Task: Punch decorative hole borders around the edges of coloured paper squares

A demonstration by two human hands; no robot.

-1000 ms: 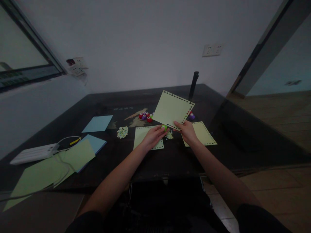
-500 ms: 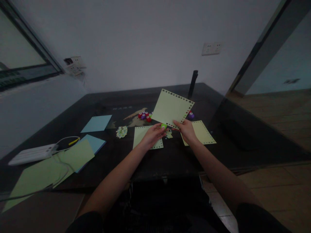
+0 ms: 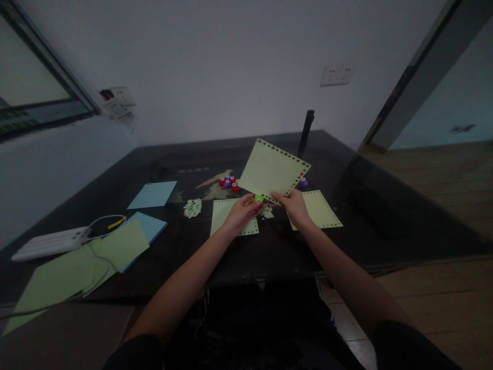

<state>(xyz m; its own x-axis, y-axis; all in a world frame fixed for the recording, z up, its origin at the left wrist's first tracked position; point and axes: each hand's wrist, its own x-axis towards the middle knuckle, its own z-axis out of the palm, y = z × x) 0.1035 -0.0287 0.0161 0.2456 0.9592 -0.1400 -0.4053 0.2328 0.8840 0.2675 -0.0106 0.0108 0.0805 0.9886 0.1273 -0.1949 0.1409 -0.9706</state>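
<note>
My left hand (image 3: 242,211) is closed on a small green craft paper punch (image 3: 259,198), which sits at the lower left edge of a pale yellow-green sheet of paper (image 3: 271,167). Small shapes are punched in rows along the sheet's top and right edges, with a few along the bottom. My right hand (image 3: 295,205) pinches the sheet's lower edge between thumb and fingers, holding it tilted above the table. Below lie another punched sheet (image 3: 219,213), partly under my left hand, and a yellowish punched sheet (image 3: 321,208) to the right. Paper cut-outs (image 3: 267,210) lie between my hands.
Red and purple punches (image 3: 227,182) stand behind the held sheet, with a purple one (image 3: 303,182) at its right. A pile of cut-outs (image 3: 192,208), blue paper (image 3: 152,195), green sheets (image 3: 65,272) and a white power strip (image 3: 50,243) with cable lie left on the dark table (image 3: 269,257).
The held sheet has shifted slightly, its right corner a little farther right and its top a bit higher. My right thumb sits slightly farther left. Both grips stay the same.
</note>
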